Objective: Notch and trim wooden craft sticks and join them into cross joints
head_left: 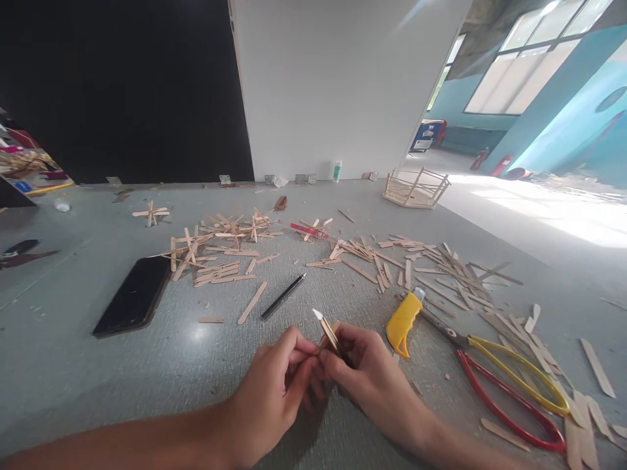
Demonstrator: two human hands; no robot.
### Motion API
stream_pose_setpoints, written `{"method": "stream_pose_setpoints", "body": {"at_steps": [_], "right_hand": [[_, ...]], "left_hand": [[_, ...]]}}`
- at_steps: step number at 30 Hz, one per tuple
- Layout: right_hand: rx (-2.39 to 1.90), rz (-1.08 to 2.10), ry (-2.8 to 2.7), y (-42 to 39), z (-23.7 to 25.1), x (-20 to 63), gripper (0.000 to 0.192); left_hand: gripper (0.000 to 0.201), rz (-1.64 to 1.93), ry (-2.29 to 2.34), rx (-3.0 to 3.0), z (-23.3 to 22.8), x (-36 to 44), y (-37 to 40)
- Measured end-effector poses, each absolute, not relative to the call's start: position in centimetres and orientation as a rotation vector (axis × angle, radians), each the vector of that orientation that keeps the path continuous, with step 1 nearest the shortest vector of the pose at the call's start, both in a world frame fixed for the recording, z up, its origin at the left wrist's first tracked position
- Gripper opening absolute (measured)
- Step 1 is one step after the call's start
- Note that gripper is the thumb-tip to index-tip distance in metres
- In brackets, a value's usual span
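Note:
My right hand [365, 365] is closed around a slim craft knife [329, 331] with a bright pointed tip, which angles up and away to the left. Close against it, my left hand [279, 385] pinches a small piece of wooden stick [322, 344], mostly hidden by the fingers. The fingertips of both hands meet at this piece, low over the table. Just beyond them lies a black pen-like tool [284, 296], with a loose craft stick [253, 302] beside it.
Many craft sticks [360, 250] lie scattered across the grey table. A yellow-handled cutter [404, 323] and red-and-yellow scissors [514, 365] lie at right, a phone [132, 297] at left. At the back stand a small stick frame [416, 189] and a little bottle [337, 171].

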State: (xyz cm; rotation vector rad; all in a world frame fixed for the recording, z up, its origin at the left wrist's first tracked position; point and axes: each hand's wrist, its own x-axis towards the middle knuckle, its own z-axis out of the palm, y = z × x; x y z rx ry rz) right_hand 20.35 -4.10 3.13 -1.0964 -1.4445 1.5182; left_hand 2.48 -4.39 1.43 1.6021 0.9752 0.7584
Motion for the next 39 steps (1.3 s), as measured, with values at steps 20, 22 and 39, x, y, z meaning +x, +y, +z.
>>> {"method": "stream_pose_setpoints", "body": {"at_steps": [20,22,39], "right_hand": [[-1.072,1.505,-1.407,-4.1,2.4,20.5,0.02],[-1.071,1.529,-1.397,-4.2,2.4,20.4,0.023],[-1.099,1.536,-1.409,-4.3,2.7,20.0,0.031]], "left_hand": [[0.027,0.761,0.931,1.395,1.7,2.4,-4.1],[0.03,0.752,0.926,1.381,1.8,2.3,-4.1],[0.031,0.742,0.852,1.265,2.2,2.6,-3.5]]}}
